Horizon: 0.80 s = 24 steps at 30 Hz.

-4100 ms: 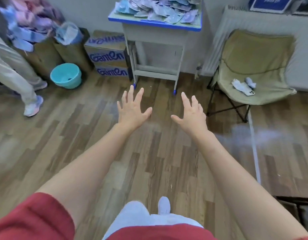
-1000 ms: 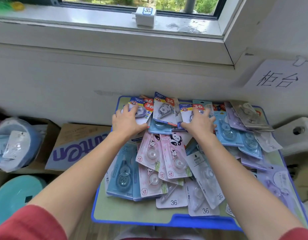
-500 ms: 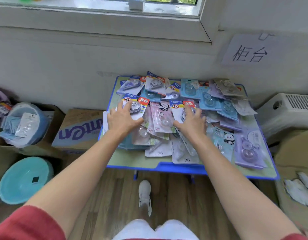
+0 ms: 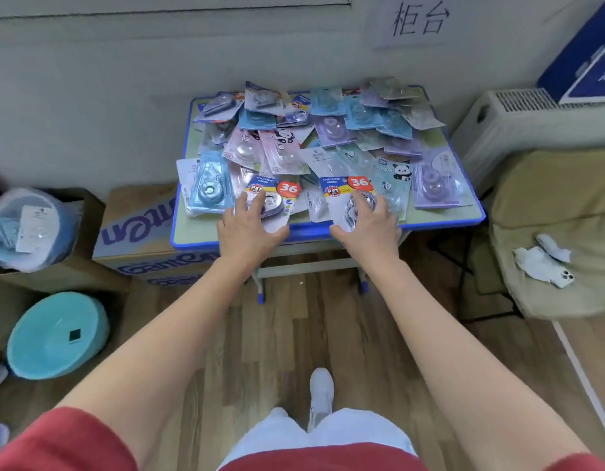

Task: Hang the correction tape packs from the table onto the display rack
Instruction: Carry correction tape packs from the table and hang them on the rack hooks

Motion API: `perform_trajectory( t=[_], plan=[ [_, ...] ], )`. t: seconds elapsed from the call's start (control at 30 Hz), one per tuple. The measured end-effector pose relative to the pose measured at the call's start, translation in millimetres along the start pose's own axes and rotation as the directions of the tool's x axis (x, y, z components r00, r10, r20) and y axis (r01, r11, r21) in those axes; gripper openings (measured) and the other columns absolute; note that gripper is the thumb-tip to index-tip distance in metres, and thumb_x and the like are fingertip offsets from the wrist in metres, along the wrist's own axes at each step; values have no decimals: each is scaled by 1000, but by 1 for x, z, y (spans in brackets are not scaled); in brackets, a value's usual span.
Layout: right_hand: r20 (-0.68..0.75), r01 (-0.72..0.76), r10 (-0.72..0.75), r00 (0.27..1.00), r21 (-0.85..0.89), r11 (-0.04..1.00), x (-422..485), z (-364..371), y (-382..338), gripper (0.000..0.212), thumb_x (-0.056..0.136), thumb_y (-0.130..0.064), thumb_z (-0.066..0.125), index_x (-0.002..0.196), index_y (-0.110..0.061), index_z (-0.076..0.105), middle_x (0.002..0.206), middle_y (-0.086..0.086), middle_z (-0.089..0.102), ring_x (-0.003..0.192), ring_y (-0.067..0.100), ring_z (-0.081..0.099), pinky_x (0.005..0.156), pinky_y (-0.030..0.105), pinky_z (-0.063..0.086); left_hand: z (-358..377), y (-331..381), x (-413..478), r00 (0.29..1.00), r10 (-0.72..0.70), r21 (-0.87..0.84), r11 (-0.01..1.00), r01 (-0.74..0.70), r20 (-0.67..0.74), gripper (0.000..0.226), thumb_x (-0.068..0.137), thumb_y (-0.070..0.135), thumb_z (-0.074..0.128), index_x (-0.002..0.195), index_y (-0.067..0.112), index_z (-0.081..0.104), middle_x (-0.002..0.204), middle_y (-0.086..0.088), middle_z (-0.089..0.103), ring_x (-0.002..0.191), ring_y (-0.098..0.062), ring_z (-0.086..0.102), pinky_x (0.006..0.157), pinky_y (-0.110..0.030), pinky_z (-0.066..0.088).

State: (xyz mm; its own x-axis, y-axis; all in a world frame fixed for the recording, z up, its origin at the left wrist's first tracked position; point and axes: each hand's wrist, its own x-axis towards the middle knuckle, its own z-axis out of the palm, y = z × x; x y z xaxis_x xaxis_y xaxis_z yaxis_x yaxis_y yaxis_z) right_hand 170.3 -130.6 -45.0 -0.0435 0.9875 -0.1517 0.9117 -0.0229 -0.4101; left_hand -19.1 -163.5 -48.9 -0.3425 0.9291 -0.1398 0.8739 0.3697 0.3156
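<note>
A small blue-rimmed table (image 4: 447, 219) against the wall holds a heap of several blister-carded correction tape packs (image 4: 331, 130) in pink, blue and purple. My left hand (image 4: 250, 229) grips one pack with a red "36" badge (image 4: 277, 192) at the table's front edge, fingers on top and thumb below. My right hand (image 4: 369, 223) grips a matching "36" pack (image 4: 345, 191) the same way, a little to the right. Both packs hang partly over the front rim. No display rack is in view.
A printed cardboard box (image 4: 141, 229) stands left of the table, a teal basin (image 4: 56, 334) on the floor beside it. A bag of more packs (image 4: 29, 226) sits far left. On the right are a white radiator (image 4: 532, 117) and a khaki folding chair (image 4: 549, 205) holding a phone (image 4: 562, 278).
Both hands have drawn back from the far side of the heap to the table's front edge, each bringing a "36" pack. The view has pulled away from the table.
</note>
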Motion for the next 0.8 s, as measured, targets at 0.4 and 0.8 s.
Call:
perform_trajectory(
  t=[0.4,0.8],
  plan=[
    [-130,-330,347,929,137,934,-201,22,60,71,83,-42,63,144,-24,33,145,9,24,118,36,35,98,41,32,41,-1,-134,938,319,50,943,-328,132,79,82,54,59,149,27,27,155,-8,25,134,-36,33,106,-43,27],
    [-176,-627,742,647,432,649,-419,31,174,66,80,-32,68,140,-24,41,148,6,24,122,34,34,104,42,31,107,86,-305,683,660,-11,722,-692,313,76,81,51,62,147,26,33,152,-3,29,125,-35,41,102,-40,30]
  ],
)
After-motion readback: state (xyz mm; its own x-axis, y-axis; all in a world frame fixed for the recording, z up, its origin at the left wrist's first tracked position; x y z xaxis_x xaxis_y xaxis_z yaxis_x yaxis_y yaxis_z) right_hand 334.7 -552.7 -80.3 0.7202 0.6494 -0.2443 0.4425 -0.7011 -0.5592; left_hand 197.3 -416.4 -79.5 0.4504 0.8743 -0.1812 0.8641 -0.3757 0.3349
